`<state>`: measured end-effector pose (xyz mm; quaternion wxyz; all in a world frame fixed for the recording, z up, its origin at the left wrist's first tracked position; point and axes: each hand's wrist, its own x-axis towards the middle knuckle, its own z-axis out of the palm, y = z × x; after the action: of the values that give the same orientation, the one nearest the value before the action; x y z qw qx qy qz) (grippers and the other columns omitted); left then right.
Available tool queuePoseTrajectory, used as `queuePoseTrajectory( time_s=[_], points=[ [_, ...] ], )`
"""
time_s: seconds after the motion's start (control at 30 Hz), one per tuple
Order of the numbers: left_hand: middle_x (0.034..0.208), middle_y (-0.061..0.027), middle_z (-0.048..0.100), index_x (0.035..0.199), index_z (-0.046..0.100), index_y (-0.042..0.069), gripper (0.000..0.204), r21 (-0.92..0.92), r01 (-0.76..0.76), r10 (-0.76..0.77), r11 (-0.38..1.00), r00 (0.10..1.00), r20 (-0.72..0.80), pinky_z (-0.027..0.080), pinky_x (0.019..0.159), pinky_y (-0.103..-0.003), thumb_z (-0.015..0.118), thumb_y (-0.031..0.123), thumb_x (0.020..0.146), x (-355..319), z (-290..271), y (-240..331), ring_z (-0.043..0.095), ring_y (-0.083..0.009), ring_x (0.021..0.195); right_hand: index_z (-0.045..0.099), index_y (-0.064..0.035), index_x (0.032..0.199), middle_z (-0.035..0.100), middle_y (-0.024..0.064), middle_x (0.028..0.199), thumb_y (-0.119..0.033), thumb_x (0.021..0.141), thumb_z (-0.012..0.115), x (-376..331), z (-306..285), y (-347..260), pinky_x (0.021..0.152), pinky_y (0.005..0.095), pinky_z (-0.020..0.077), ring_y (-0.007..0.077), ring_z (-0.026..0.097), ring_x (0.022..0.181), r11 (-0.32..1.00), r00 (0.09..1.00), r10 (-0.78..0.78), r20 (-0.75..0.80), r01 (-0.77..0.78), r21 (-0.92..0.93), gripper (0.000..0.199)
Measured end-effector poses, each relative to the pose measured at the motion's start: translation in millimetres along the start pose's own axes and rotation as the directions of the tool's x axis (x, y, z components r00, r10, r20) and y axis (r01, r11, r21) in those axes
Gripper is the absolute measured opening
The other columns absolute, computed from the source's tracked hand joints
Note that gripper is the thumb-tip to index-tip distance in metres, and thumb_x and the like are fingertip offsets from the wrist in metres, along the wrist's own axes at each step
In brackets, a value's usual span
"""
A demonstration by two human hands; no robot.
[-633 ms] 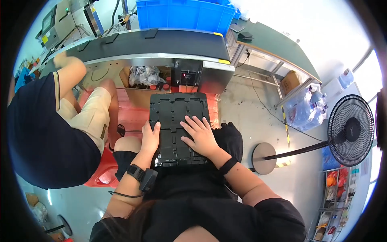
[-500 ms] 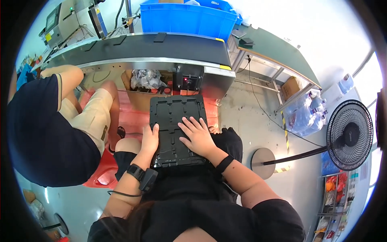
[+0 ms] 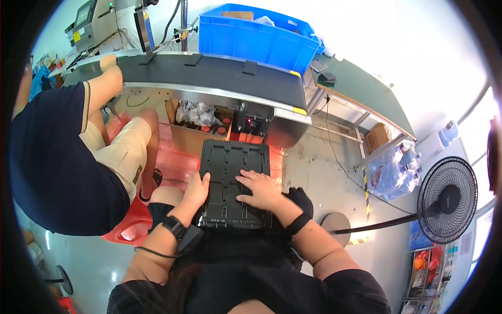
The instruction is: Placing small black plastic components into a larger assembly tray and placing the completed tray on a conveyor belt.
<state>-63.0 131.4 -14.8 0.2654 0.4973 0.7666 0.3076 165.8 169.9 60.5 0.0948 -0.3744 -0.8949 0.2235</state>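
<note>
A black moulded plastic tray (image 3: 226, 162) with shallow recesses rests on my lap, its long sides pointing away from me. My left hand (image 3: 195, 191) grips its left edge, thumb on top and the other fingers partly hidden at the side. Flat on the tray's right half lies my right hand (image 3: 261, 191), fingers spread and holding nothing. Whether the tray is a single one or a stack, I cannot tell.
Ahead runs a conveyor belt (image 3: 219, 71) carrying flat dark pieces (image 3: 249, 67). Behind it stands a blue bin (image 3: 251, 39); below, an open carton (image 3: 191, 140). A co-worker (image 3: 68, 162) sits at left, hand over the belt. A fan (image 3: 447, 200) and green table (image 3: 366, 94) are right.
The dark pieces have shifted right along the belt. The co-worker's hand has moved up over the belt. My right hand's fingers have drawn in slightly on the tray; my left keeps its hold.
</note>
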Motion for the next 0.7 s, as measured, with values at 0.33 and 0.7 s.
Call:
queuePoseTrajectory(
  time_s=[0.33,0.7],
  points=[
    [0.118,-0.0205,0.050,0.122,0.047,-0.001,0.043,0.217,-0.724,0.755,0.655,0.640,-0.142,0.039,0.095,-0.040,0.057,0.022,0.086,156,-129,161,0.048,-0.0360,0.112,0.050,-0.0038,0.125,0.045,0.0192,0.130,-0.020,0.065,0.074,176,-223,90,0.103,0.0372,0.0365,0.0318,0.044,0.122,0.978,0.931,-0.046,-0.362,-0.032,-0.207,0.066],
    [0.143,-0.0153,0.036,0.143,0.029,0.020,0.076,0.427,-0.703,0.414,0.568,0.693,0.591,0.027,0.109,-0.037,0.066,0.035,0.079,362,-111,221,0.032,-0.0295,0.133,0.060,-0.0027,0.111,0.064,0.0141,0.104,-0.022,0.059,0.076,256,-274,160,0.080,0.0377,0.0480,0.0279,0.061,0.096,0.733,0.896,0.444,0.008,-0.358,-0.579,0.058]
  ],
)
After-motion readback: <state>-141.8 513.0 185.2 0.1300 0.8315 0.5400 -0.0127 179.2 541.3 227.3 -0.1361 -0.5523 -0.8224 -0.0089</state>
